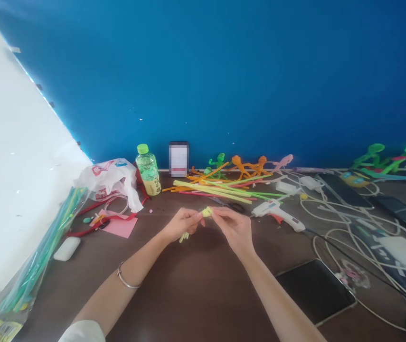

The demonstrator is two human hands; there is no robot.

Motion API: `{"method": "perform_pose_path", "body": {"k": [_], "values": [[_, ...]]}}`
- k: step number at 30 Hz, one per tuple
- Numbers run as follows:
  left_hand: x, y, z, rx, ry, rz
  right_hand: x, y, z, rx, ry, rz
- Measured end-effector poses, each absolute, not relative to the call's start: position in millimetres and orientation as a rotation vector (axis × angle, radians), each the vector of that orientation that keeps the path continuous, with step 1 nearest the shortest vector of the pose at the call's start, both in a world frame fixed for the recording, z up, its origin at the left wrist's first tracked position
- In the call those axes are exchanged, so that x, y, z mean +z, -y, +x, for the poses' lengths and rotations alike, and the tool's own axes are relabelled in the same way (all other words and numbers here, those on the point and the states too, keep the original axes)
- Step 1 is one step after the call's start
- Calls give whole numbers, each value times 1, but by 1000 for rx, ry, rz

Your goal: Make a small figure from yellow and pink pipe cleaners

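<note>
Over the middle of the brown table, my left hand (pixel 183 224) and my right hand (pixel 234 228) meet around a small pale yellow pipe-cleaner piece (pixel 207 212). Thumb and fingers of the left hand pinch its left side, while the right fingertips close on its right side. Pale yellow ends stick out below the left palm. Part of the piece is hidden by my fingers. Just beyond my hands lies a loose pile of yellow, orange, green and red pipe cleaners (pixel 217 190), with dark-handled scissors (pixel 236 207) at its near edge.
A white glue gun (pixel 279 213) lies right of my hands, near tangled white cables (pixel 325 202) and a dark tablet (pixel 316 292). Leftward stand a green-capped bottle (pixel 149 171) and a plastic bag (pixel 112 178). Orange pipe-cleaner figures (pixel 239 166) and a phone (pixel 179 159) line the blue wall.
</note>
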State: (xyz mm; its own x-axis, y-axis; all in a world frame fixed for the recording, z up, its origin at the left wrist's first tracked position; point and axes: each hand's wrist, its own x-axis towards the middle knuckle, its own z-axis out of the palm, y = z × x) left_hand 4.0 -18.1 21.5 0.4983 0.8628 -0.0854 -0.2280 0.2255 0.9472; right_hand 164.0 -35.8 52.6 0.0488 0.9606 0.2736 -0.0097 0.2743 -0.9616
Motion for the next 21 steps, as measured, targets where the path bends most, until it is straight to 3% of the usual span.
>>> {"method": "perform_pose_path", "body": {"k": [21], "values": [[35, 11, 2, 885, -644, 994, 24, 32, 155, 1018, 1204, -1102]]}}
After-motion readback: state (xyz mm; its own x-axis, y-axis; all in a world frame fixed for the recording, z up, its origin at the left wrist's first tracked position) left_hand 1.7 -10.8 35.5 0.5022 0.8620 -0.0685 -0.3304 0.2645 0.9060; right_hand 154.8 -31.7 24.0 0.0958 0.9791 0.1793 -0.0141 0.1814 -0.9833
